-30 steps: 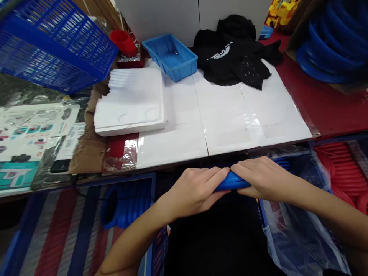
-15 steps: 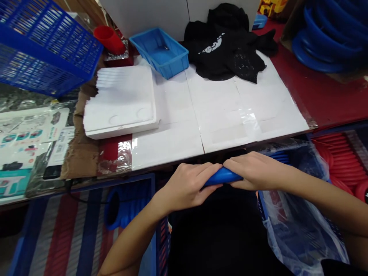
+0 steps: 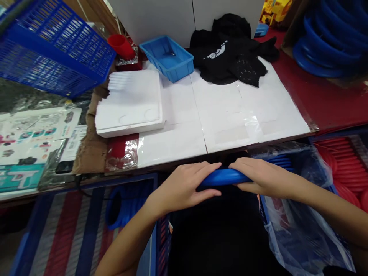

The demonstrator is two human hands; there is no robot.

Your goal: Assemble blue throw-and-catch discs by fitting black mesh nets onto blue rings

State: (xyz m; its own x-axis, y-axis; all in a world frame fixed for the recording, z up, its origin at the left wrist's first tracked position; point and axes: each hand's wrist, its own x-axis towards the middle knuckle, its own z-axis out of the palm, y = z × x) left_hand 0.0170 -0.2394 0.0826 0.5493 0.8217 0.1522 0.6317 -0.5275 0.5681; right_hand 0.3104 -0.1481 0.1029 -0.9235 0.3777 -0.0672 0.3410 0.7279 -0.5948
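A smooth blue ring (image 3: 227, 176), seen nearly edge-on, is held level in front of my body, just below the table's front edge. Its left end sits between the fingers and thumb of my left hand (image 3: 189, 184), the thumb standing a little off below it. My right hand (image 3: 258, 176) grips the ring's right end, fingers over the top and thumb underneath. My palms hide both ends of the ring.
On the white-covered table (image 3: 230, 126) are a foam block (image 3: 132, 99), a blue tray (image 3: 169, 59) and black cloth (image 3: 227, 53). Blue rings (image 3: 324, 42) stand at back right. Below, a left crate holds blue rings (image 3: 123, 207); a plastic-lined crate (image 3: 304, 230) and red rings (image 3: 342, 161) are right.
My left thumb has moved away from the ring, widening the gap to the fingers. The ring and right hand have shifted slightly right and down in view. The camera has turned a little left.
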